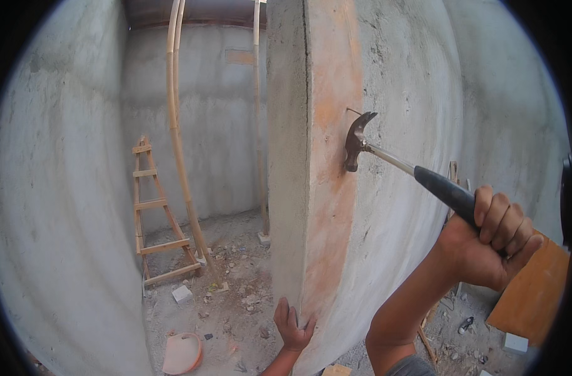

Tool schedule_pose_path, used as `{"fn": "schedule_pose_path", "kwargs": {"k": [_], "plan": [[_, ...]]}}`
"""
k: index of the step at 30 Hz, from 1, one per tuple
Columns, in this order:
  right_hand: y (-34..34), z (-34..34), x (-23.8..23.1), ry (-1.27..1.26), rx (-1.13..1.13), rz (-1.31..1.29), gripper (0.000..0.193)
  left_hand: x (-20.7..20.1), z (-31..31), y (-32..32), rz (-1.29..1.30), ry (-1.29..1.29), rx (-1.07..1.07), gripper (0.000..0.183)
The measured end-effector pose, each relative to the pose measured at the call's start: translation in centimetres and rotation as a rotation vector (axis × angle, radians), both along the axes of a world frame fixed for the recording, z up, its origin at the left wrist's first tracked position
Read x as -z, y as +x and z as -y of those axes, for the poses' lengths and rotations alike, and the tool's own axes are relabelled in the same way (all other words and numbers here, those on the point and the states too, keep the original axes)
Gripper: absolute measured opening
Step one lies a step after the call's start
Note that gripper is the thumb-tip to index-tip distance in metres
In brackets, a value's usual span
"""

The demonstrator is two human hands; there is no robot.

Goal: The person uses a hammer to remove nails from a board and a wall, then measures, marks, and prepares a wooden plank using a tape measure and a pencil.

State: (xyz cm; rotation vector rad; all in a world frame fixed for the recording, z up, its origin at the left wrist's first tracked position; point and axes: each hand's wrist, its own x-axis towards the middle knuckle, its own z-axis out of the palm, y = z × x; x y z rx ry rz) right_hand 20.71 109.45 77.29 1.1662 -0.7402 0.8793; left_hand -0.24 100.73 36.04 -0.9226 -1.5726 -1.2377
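Room: grey plastered walls (217, 156), rubble-strewn floor (236, 307)
Right hand (486, 247): wrapped around a claw hammer (427, 180)
Hammer head (355, 143): before orange-stained wall strip (331, 219), near a nail (353, 111)
Left hand (293, 335): fingers spread against that wall's corner

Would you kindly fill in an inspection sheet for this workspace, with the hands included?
Surface: grey wall with a pinkish-orange strip along its edge.
Tools and fixings: claw hammer, head near the strip; what looks like a nail sticks out near its claw.
Clutter: rubble, a pale block and an orange-brown board.
Hands: right hand grips the handle; left hand, open, is at the wall's lower edge.
Cables: nothing clearly seen.
Surroundings: wooden ladder, upright poles.
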Motion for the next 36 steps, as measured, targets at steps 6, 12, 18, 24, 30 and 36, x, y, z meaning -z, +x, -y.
{"fn": "schedule_pose_path", "kwargs": {"k": [6, 12, 18, 24, 30, 36], "plan": [[-0.9, 0.6, 8.6, -0.62, -0.161, -0.265, 0.046, -0.4, -0.5, 0.2, -0.034, 0.007, 0.03, 0.092], [2.5, -5.1, -2.1, -0.061, -0.128, 0.249, 0.045, 0.2, -0.4, -0.2, -0.004, 0.0, 0.024, 0.091], [8.0, -2.2, -4.9, -0.077, 0.122, 0.17, 0.043, -0.5, -0.6, -0.1, -0.023, 0.02, 0.014, 0.091], [2.8, -0.4, -7.1, -0.14, 0.18, 0.279, 0.045, -0.3, 0.2, 0.3, -0.022, 0.017, 0.005, 0.09], [-1.0, -1.4, -9.4, -0.389, 0.142, 0.376, 0.043, -0.4, 0.0, 0.1, -0.042, -0.006, 0.01, 0.089], [-3.9, -2.4, -6.4, -0.39, 0.49, 0.738, 0.051, -0.6, 0.2, -0.3, -0.053, -0.005, 0.008, 0.089]]}}
